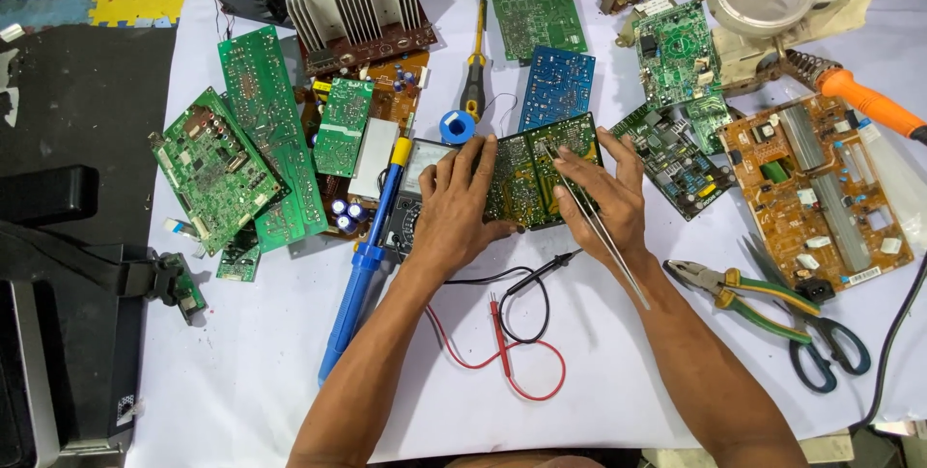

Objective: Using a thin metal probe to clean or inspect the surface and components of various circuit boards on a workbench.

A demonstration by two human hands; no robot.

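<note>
L hand (454,212) is lying flat, fingers spread, steadying the green rectangular circuit board (526,178). R hand (601,199) is pinching thin metal tweezers (597,225) over the board's mid. Probing step, I'd judge; next needs a fine, steady tip w/ the board pinned.

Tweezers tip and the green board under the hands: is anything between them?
Nothing visible. The right hand holds the tweezers, whose tip lies over the bare upper face of the green board. The left hand rests on the board's left edge, clear of the tip.

Green circuit board (537,170) lies flat, solder-side up; slim metal tweezers (594,222) slant across it.
</note>
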